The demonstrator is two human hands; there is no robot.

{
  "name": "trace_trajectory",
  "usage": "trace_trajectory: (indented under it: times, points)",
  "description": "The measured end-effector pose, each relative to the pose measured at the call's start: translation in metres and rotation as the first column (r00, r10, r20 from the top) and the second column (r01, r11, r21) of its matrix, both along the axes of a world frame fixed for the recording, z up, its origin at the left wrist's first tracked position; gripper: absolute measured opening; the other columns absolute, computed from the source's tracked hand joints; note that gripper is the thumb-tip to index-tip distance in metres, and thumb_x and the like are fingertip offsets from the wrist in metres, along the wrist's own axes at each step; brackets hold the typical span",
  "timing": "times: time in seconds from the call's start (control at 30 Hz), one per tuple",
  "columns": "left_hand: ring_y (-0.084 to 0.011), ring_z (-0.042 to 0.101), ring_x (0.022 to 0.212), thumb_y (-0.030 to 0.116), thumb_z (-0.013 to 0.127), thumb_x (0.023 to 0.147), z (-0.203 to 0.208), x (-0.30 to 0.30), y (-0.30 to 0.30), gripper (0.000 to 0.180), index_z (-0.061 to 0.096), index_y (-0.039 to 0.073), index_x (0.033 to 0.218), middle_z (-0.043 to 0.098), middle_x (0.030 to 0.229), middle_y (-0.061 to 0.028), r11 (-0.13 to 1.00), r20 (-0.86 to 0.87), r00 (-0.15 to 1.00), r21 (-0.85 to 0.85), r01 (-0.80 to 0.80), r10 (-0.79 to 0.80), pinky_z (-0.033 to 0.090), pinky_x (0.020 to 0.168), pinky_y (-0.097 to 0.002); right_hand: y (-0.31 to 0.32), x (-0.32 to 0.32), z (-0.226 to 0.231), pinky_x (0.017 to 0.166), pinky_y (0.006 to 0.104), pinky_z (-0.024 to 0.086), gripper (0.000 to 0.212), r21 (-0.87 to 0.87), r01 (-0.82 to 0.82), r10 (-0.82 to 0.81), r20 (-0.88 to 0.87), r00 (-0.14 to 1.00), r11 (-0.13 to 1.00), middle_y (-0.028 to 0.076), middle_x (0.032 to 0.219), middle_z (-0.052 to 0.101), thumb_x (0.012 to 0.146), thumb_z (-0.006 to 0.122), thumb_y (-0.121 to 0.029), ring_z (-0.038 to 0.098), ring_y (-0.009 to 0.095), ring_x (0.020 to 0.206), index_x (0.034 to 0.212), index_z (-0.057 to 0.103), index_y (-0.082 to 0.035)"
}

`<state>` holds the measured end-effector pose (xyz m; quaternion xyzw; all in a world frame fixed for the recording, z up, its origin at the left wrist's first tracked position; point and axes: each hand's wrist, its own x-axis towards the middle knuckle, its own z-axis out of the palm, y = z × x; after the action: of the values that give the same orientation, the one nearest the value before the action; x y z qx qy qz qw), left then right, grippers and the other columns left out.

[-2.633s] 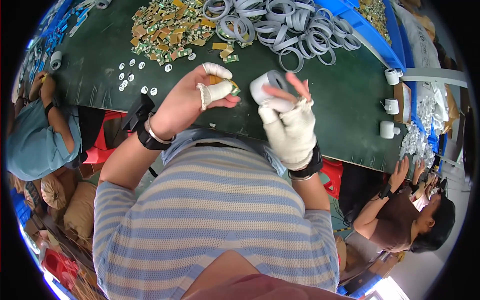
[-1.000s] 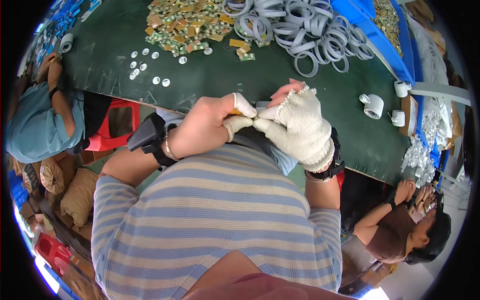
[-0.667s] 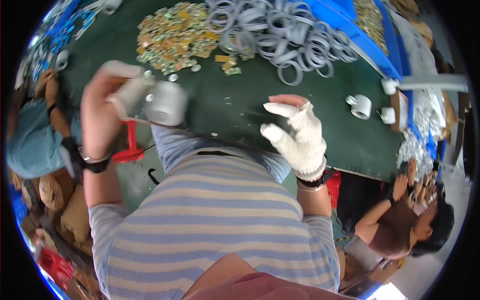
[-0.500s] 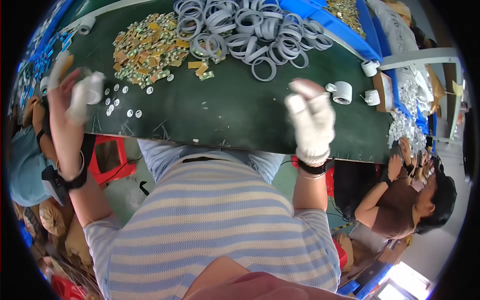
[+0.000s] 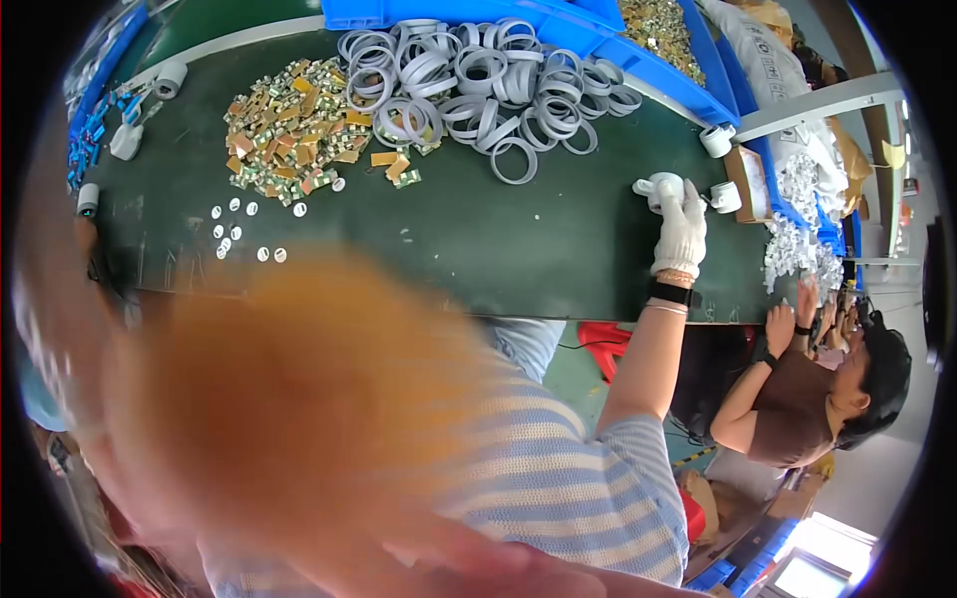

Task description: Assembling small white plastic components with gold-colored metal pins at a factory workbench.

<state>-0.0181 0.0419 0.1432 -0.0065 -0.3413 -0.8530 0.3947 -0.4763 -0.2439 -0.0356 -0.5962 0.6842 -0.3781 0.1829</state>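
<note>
Discs [image 5: 235, 232] and boards [image 5: 284, 140] lie loose at left, so I'd guess plenty left there. Left hand [image 5: 299, 389] just big near blur, can't tell if open or gripping; hides part of near edge. Rings [image 5: 513, 159] heaped far middle, none fitted that I see. Decent room across mid table [image 5: 528, 254], few scraps about. Right hand [image 5: 681, 234] gripping white unit [image 5: 656, 182] at right; second unit [image 5: 717, 141] farther back, third unit [image 5: 726, 197] beside carton [image 5: 750, 179], tighter there.
</note>
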Motion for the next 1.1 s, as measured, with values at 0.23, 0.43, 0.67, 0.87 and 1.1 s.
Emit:
trace_trajectory:
  times: [0.23,0.43,0.67,0.87,1.1]
  points:
    - [-0.0398,0.047,0.129,0.056,0.042,0.106,-0.01,0.018,-0.016,0.067,0.027,0.024,0.163,0.053,0.138,-0.0272,0.976,0.048,0.976,-0.057,-0.209,0.212,0.036,0.11,-0.0529,-0.004,0.004,0.009,0.104,0.0358,0.048,0.083,0.032,0.037,-0.032,-0.157,0.987,0.999,0.021,0.132,0.066,0.089,0.075,-0.05,0.066,0.026,0.117,0.148,0.052,0.004]
    - [-0.0356,0.056,0.114,0.046,0.044,0.109,-0.025,0.009,0.001,0.058,0.033,0.021,0.159,0.061,0.125,-0.0225,0.908,0.034,0.911,-0.108,-0.404,0.41,0.045,0.099,-0.0519,-0.007,-0.004,-0.002,0.101,0.0403,0.05,0.082,-0.012,-0.006,0.003,-0.253,0.967,1.0,0.022,0.128,0.068,0.088,0.076,-0.05,0.068,0.03,0.115,0.147,0.053,0.003]
    - [-0.0189,0.059,0.109,0.01,0.081,0.088,-0.101,-0.054,-0.062,0.097,0.023,0.011,0.166,0.052,0.147,-0.0112,0.558,0.517,0.224,-0.694,-0.455,0.826,0.051,0.095,-0.0359,0.098,0.103,0.053,0.098,0.0443,0.052,0.093,-0.011,-0.507,0.489,0.282,0.826,0.862,0.02,0.121,0.068,0.082,0.087,-0.037,0.067,0.029,0.111,0.152,0.041,0.004]
    - [-0.0171,0.055,0.128,0.025,0.074,0.1,-0.179,-0.099,-0.066,0.088,0.017,0.007,0.164,0.052,0.145,-0.0101,0.786,0.693,0.412,-0.384,-0.484,0.592,0.047,0.108,-0.036,0.165,0.184,0.039,0.091,0.0475,0.054,0.098,-0.081,-0.737,0.646,-0.424,0.635,0.671,0.024,0.119,0.065,0.071,0.091,-0.031,0.065,0.042,0.104,0.153,0.045,-0.002]
    - [-0.0199,0.063,0.117,0.034,0.063,0.105,-0.156,-0.068,-0.066,0.063,0.034,0.008,0.155,0.056,0.139,-0.0093,0.662,0.589,0.563,0.063,-0.747,0.579,0.056,0.097,-0.0378,0.078,0.167,0.002,0.084,0.0455,0.055,0.046,-0.234,-0.717,0.573,-0.463,0.676,0.657,0.014,0.106,0.069,0.085,0.083,-0.023,0.066,0.035,0.099,0.124,0.065,-0.009]
